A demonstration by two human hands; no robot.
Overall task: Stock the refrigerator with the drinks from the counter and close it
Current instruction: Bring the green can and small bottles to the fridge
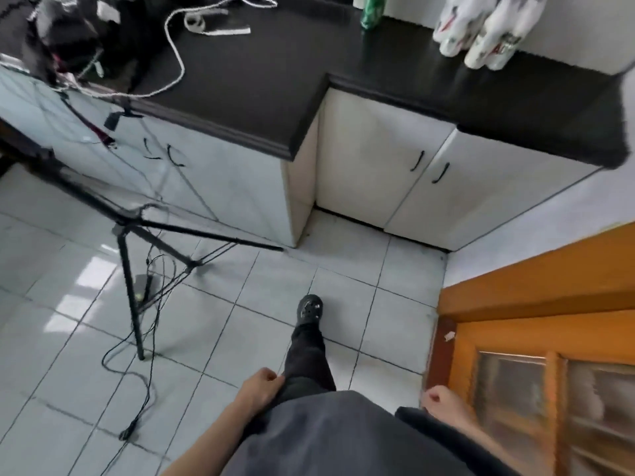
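Several white drink bottles point(481, 32) with red and dark labels stand in a group at the far right of the black counter point(275, 73). A green bottle point(371, 12) stands behind them near the wall. My left hand point(263, 384) hangs beside my thigh, fingers loosely curled, holding nothing. My right hand point(443, 401) hangs low at my right side, also loosely curled and empty. Both hands are far from the bottles. No refrigerator is in view.
A black tripod point(137, 235) with trailing cables stands on the tiled floor at left. White cords and a tape roll point(194, 22) lie on the counter's left part. White cabinets point(395, 173) sit under the counter. An orange wooden door point(549, 338) is at right.
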